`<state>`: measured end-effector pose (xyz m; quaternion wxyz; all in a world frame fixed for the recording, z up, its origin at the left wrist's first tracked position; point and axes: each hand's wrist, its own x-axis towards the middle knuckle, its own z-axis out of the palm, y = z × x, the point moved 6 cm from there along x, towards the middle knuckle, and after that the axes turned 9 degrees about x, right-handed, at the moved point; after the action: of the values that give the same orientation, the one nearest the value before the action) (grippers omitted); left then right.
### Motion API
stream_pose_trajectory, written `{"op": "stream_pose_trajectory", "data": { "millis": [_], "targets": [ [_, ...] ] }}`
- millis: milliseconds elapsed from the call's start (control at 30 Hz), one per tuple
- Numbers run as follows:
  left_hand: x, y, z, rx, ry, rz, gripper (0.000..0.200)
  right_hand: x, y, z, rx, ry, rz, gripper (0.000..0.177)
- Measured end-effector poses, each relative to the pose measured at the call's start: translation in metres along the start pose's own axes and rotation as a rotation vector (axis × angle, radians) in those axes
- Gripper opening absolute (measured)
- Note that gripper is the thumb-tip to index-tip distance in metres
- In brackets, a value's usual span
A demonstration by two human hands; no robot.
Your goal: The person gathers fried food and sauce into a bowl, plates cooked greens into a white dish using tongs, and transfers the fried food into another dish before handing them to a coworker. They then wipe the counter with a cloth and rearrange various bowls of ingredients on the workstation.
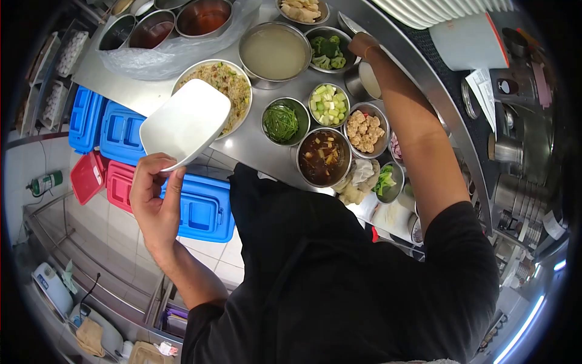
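Note:
My left hand [159, 197] pinches the rim of a white bowl [188, 121], tilted and overlapping a metal bowl of fried rice [239, 91] in this view. Across the counter, my right hand [364, 46] is closed beside a shiny metal piece [351, 25]; what its fingers hold is hidden. Just below that hand is a bowl of broccoli [329, 50]. Around it stand a pot of cloudy liquid [274, 51], chopped pale-green vegetable [328, 104], green strips [281, 121], dark sauce with pieces [324, 156] and light brown chunks [365, 130].
Deep metal containers of red-brown sauce [204, 17] stand at the upper left by plastic film [163, 64]. Blue lidded bins [197, 206] and red ones [120, 182] sit below the counter's left edge. Stacked white plates [418, 12] rise beyond my right arm.

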<state>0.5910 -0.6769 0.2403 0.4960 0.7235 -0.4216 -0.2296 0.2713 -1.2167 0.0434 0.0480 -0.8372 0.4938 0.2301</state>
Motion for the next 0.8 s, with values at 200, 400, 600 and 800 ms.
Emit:
{"op": "stream_pose_trajectory", "data": {
  "millis": [200, 400, 600, 800],
  "targets": [
    [0.009, -0.011, 0.012, -0.038, -0.014, -0.008, 0.014, -0.026, 0.024, -0.022, 0.508, 0.249, 0.077, 0.024],
    [0.021, 0.004, 0.023, -0.025, -0.052, 0.058, 0.013, -0.096, 0.066, -0.031, 1.101, 0.433, 0.138, 0.021],
    [0.018, 0.011, 0.025, -0.07, -0.059, 0.088, 0.013, -0.151, 0.205, 0.049, 1.909, 0.706, 0.361, 0.01],
    [0.009, 0.017, 0.028, -0.019, -0.055, 0.086, 0.013, -0.172, 0.239, 0.12, 2.277, 0.772, 0.575, 0.013]
  ]
}}
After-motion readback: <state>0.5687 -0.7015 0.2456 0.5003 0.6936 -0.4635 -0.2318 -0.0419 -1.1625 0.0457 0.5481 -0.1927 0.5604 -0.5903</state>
